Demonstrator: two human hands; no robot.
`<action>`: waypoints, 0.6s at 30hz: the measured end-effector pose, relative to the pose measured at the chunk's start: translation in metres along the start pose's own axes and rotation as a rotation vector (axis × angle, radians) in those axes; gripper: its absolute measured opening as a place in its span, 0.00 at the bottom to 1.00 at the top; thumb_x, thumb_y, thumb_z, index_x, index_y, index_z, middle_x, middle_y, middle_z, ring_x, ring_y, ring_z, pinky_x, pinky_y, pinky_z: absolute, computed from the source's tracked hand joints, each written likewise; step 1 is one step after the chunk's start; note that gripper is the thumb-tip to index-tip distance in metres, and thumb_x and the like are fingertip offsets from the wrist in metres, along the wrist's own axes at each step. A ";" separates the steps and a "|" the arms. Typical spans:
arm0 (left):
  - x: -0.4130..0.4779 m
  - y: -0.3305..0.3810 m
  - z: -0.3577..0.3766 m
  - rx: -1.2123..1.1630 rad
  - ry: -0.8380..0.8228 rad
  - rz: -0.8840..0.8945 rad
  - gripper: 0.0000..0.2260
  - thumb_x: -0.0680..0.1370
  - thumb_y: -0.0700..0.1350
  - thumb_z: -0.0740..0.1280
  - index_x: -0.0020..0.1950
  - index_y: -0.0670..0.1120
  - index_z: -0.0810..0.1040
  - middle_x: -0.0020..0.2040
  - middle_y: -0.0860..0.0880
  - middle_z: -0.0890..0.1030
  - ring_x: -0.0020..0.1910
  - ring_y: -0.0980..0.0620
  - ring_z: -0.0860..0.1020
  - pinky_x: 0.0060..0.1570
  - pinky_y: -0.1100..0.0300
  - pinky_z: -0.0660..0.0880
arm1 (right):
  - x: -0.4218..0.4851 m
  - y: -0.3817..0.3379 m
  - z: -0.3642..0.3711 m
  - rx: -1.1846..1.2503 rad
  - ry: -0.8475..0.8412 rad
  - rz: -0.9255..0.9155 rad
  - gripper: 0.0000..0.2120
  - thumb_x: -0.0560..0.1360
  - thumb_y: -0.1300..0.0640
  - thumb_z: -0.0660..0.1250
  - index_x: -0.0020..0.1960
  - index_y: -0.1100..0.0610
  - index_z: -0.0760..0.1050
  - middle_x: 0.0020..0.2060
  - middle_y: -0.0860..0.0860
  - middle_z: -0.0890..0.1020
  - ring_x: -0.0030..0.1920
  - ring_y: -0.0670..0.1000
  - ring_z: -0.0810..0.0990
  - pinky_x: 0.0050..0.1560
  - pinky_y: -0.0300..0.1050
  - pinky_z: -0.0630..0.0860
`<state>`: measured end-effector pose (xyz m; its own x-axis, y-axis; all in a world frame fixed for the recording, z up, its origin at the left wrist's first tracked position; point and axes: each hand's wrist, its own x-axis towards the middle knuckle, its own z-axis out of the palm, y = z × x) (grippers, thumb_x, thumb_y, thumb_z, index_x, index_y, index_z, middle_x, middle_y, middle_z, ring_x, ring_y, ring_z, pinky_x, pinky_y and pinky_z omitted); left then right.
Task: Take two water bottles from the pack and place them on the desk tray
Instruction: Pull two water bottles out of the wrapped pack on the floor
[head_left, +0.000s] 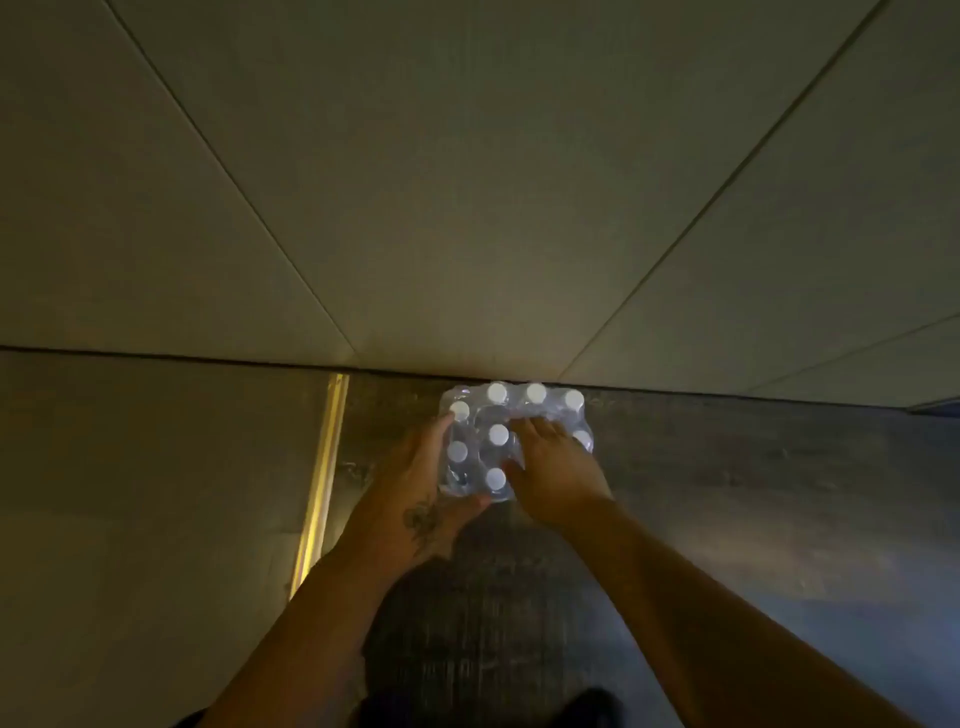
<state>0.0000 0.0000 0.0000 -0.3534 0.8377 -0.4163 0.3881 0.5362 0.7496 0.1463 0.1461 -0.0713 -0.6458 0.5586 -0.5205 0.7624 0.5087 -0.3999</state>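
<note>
A shrink-wrapped pack of water bottles (506, 441) with white caps stands on the dim floor against a wall. Several caps show through the clear film. My left hand (423, 493) cups the pack's left and near side, thumb under the front corner. My right hand (553, 467) lies on top of the pack's right half, fingers spread on the plastic, covering some bottles. No single bottle is out of the wrap. No desk tray is in view.
A pale panelled wall (467, 182) rises right behind the pack. A lit yellow strip (322, 478) runs along the floor at the left. The dark wood-grain floor (753, 493) stretches to the right and toward me.
</note>
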 end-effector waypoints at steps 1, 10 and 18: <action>0.012 -0.012 0.009 -0.029 0.011 0.022 0.40 0.79 0.50 0.78 0.85 0.48 0.60 0.83 0.49 0.67 0.79 0.50 0.68 0.78 0.50 0.68 | 0.017 0.005 0.013 -0.047 0.018 -0.017 0.31 0.82 0.46 0.67 0.80 0.51 0.61 0.80 0.55 0.67 0.80 0.59 0.65 0.80 0.62 0.62; 0.070 -0.076 0.030 0.123 0.003 0.157 0.43 0.76 0.59 0.77 0.84 0.61 0.55 0.84 0.54 0.62 0.81 0.50 0.65 0.74 0.46 0.72 | 0.083 0.021 0.078 -0.418 0.144 -0.068 0.27 0.78 0.50 0.72 0.74 0.53 0.69 0.74 0.55 0.73 0.73 0.58 0.73 0.75 0.57 0.68; 0.080 -0.086 0.025 0.077 -0.016 0.167 0.46 0.71 0.60 0.81 0.82 0.61 0.59 0.82 0.52 0.66 0.79 0.48 0.68 0.72 0.41 0.74 | 0.054 0.016 0.032 -0.289 0.266 -0.239 0.21 0.82 0.51 0.68 0.73 0.52 0.72 0.71 0.53 0.74 0.68 0.52 0.76 0.68 0.52 0.76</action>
<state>-0.0400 0.0238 -0.1106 -0.2655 0.9171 -0.2975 0.5045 0.3951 0.7677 0.1251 0.1630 -0.1298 -0.8193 0.5326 -0.2125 0.5720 0.7847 -0.2387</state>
